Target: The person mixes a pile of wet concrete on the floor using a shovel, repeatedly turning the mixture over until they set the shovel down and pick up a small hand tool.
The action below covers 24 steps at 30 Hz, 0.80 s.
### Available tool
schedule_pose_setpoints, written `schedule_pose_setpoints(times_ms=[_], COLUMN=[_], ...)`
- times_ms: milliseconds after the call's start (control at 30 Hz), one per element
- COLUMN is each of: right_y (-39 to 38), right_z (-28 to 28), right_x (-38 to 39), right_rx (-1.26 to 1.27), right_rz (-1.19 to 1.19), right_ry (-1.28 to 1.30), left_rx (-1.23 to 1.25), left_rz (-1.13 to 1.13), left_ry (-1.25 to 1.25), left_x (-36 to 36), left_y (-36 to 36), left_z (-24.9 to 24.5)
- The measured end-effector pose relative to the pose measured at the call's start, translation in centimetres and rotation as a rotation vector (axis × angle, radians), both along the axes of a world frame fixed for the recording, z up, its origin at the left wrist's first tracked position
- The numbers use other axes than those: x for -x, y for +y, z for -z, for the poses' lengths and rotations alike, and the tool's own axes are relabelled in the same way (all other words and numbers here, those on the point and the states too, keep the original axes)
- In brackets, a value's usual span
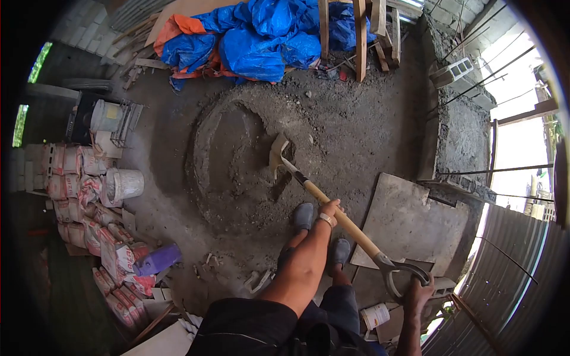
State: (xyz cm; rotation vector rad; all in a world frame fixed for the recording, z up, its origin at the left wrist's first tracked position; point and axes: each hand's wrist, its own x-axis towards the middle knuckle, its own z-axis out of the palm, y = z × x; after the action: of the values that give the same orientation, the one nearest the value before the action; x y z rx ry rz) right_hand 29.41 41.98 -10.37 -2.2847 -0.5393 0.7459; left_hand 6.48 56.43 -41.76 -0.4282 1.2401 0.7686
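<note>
My left hand (331, 212), with a band on its wrist, is wrapped round the wooden shaft of a shovel (350, 228). My right hand (419, 291) grips the D-shaped handle at the shovel's back end, low on the right. The pale blade meets a heap of wet grey mix (285, 196) in front of my feet; its tip is partly hidden by the mix. A raised ring of this mix surrounds a smooth, wet hollow (234, 139) left of the blade. Grey shoes (303, 217) stand at the near edge of the heap.
Stacked red-and-white sacks (119, 255), a white bucket (124, 185) and a purple container (157, 260) line the left side. A blue tarp (255, 44) and wooden posts (360, 41) lie beyond. To the right are a flat board (409, 222), a hollow block (454, 72) and rods (499, 172).
</note>
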Motion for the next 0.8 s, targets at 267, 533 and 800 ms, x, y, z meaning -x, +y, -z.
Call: schedule_pose_setpoints(times_ms=[267,533,800], right_y=[7.3,0.4,3.3], right_z=[-0.6,-2.3,-5.3], right_x=[9.1,-2.7,-1.8], right_rx=[-0.151,-0.078,-0.108], right_rz=[-0.538,-0.182,0.007], right_ry=[-0.069,-0.151,-0.117], left_rx=[-0.087,-0.073,-0.096], left_rz=[-0.220,-0.171,-0.103], left_ry=[-0.018,-0.033,-0.064], left_x=[14.1,1.8,-4.8], left_y=[5.0,3.3,6.8], left_z=[-3.1,-8.7,-8.3])
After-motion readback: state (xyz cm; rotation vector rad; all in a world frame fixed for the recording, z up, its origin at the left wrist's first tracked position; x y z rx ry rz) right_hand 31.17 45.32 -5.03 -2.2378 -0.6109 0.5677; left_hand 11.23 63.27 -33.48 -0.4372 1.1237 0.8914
